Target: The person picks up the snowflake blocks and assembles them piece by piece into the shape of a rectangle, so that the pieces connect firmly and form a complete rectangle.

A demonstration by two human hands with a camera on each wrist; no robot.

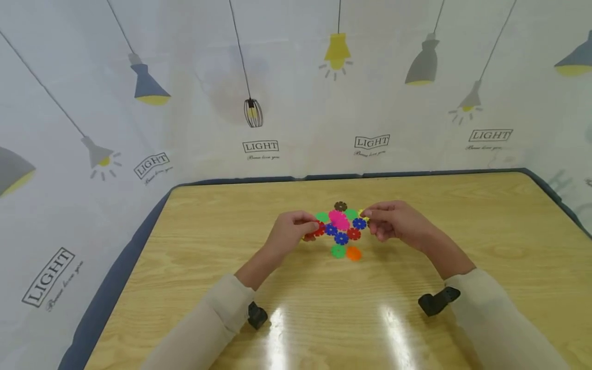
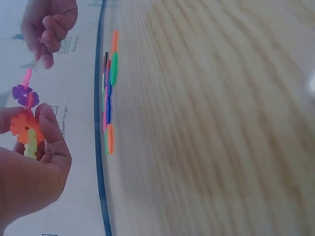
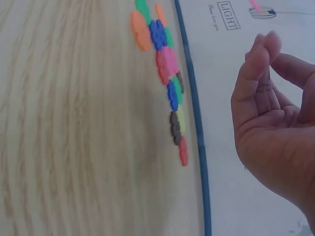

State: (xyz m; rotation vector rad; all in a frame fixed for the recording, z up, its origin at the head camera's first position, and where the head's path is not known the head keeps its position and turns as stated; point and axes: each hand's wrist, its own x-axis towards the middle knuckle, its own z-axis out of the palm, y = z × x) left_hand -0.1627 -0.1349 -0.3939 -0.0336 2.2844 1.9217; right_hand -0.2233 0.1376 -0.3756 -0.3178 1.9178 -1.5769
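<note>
My left hand [image 1: 292, 234] grips a short chain of interlocking plastic snowflake discs. In the left wrist view, an orange disc [image 2: 20, 127] is between its fingers, with a yellow-green disc [image 2: 31, 145] below. A red disc [image 2: 30, 100], a purple disc [image 2: 23, 94] and a pink disc [image 2: 27, 77] extend upward from it. My right hand [image 1: 400, 223] hovers past the pink end, apart from it, fingers bent and tips close together. No disc shows in its grasp in the right wrist view [image 3: 273, 103].
Loose discs lie on the wooden table [image 1: 208, 216] beneath and between the hands, including a green disc [image 1: 338, 251], an orange disc [image 1: 353, 253] and a brown disc [image 1: 340, 206]. Behind the table's far edge hangs a lamp-print curtain [image 1: 300, 77].
</note>
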